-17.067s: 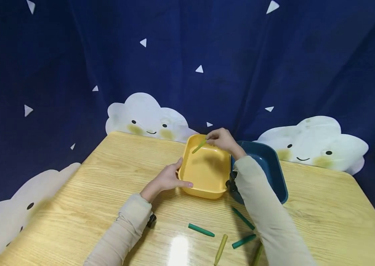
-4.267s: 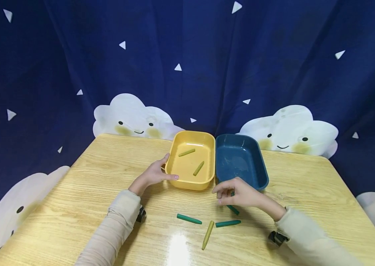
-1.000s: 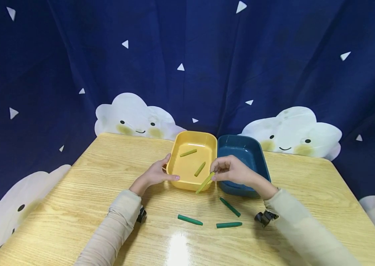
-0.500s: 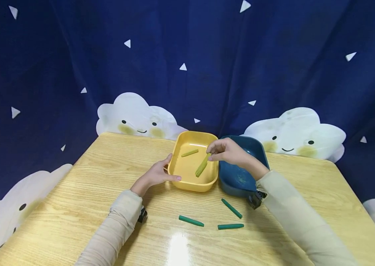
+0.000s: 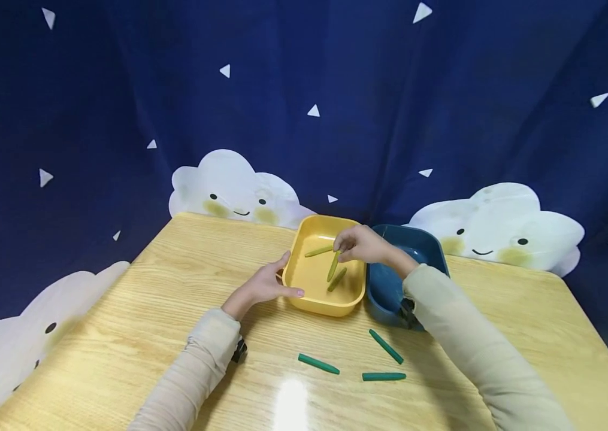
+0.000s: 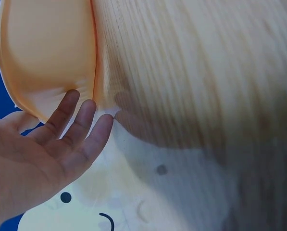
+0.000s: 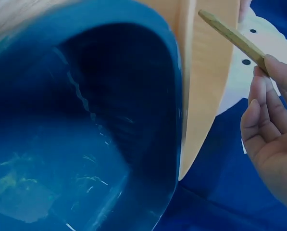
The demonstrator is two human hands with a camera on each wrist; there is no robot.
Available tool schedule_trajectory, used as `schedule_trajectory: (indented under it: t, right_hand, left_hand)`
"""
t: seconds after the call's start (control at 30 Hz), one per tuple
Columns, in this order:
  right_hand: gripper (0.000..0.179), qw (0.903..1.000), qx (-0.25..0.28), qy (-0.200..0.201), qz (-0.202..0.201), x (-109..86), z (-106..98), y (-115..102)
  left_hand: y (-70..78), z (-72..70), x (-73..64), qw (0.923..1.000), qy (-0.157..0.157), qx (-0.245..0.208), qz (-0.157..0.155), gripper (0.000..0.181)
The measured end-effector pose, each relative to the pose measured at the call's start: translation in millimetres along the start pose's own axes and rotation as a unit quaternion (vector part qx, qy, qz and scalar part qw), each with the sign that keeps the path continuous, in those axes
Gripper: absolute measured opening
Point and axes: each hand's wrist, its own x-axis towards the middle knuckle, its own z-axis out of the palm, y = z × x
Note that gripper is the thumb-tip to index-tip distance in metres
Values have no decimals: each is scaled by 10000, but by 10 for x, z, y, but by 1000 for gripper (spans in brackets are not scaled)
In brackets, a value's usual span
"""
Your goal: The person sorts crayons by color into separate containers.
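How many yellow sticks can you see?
3: a yellow stick pinched by the right hand over the yellow tray, and two lying inside it, a back one and a front one. More might be hidden.

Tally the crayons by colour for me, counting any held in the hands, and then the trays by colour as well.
Yellow crayons: 3, including 1 in the right hand
Green crayons: 3
Yellow trays: 1
Blue trays: 1
Total: 8
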Motion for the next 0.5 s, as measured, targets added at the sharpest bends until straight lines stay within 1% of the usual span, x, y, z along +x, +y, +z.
schedule_trajectory:
  t: [0.07,0.13,0.23,0.3,0.4,0.5]
  right_hand:
    - [13,9999,-122,-82,-61,32,26,10]
    - [13,9998,-104,-160,-113,59,56,22]
    - [15,9992,-242,-188,-271,93,94,43]
    - [18,9988,-340,-138,-317,104,107,57]
    - [23,9987,-460,-15,-199,57,93,82]
    - [24,9990,-431,109,65,-18,66,96]
  left_hand:
    - [-6,5,3,10000,-16,7,-22,106]
    - [-7,7,5,10000,-34,2,-34,105]
    - [-4,0,3,10000,-41,63,-54,105]
    - [-2,-9,-1,9999,-44,91,-48,105]
    - [5,-1,1,9999,-54,81,-56,104]
    - [-4,-1,3,10000,-26,55,-73,104]
